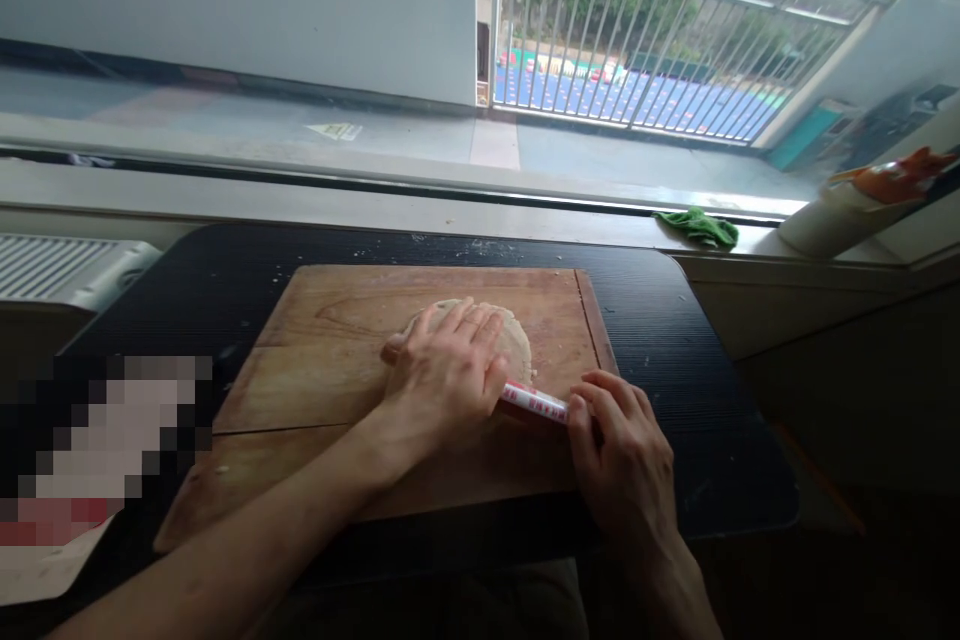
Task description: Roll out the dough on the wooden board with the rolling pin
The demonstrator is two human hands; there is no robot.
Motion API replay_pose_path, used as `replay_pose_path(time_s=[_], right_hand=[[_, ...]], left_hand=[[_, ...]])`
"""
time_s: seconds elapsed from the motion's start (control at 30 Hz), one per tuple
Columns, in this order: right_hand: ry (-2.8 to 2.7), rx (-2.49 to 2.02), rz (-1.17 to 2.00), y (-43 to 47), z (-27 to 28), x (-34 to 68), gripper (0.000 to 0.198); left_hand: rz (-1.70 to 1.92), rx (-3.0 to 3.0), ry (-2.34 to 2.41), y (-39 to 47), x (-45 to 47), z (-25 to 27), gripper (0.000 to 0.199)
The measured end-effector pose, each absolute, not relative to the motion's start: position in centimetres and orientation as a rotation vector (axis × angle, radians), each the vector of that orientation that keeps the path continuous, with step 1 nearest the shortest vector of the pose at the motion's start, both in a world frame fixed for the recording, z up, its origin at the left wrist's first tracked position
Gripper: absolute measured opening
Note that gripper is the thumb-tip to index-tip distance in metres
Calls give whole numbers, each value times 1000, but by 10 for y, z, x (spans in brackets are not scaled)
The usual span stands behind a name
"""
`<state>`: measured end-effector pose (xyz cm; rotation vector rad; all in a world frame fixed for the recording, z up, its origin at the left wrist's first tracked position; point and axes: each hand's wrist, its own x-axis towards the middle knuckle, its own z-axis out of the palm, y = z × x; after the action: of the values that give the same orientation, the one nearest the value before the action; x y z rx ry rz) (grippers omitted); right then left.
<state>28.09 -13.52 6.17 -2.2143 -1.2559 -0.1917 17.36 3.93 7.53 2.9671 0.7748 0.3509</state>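
Observation:
A flattened round of pale dough (pixel 516 345) lies on the wooden cutting board (pixel 330 320). Slanting across its near edge is a rolling pin (pixel 534 402) with a white, red-printed sleeve. My left hand (pixel 450 360) lies over the pin and the dough, its fingers stretched forward onto the dough; the palm hides the pin's middle. A brown rounded end sticks out left of that hand. My right hand (pixel 622 435) curls around the pin's right end, above the board's right edge.
The board rests on a black table (pixel 675 350) dusted with flour and crumbs. Along the windowsill are a green cloth (pixel 699 227) and a pale container (pixel 825 220) with an orange top. A white radiator (pixel 71 265) stands left, near a blurred-out patch.

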Motion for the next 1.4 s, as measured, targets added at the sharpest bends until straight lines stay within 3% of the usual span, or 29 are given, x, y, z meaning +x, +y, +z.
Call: replay_pose_path(time_s=[0.1,0.3,0.6,0.73,1.0,1.2,1.4], right_hand=[[-1299,-2116,-211,-153,57,261,16],[-1273,-2027,-205,-166,55,248,15],[-1221,-2290,-156,-129,66,278,16],[-1219,-2291,-180,-135,62,273,21],[-1326,-2313,-217,-143,58,266,31],[-1425,-2391,-216,-91,75,296,38],[-1522,-2331,-116,-20,84,290,32]], left_hand=[[426,3020,660,19,132,70,49],[506,3091,524,1,77,56,67],[582,2984,767,37,132,71,42],[597,2897,766,39,117,68,33],[564,2878,598,23,74,63,37],[679,2867,822,43,85,66,16],[467,2863,1150,74,102,87,25]])
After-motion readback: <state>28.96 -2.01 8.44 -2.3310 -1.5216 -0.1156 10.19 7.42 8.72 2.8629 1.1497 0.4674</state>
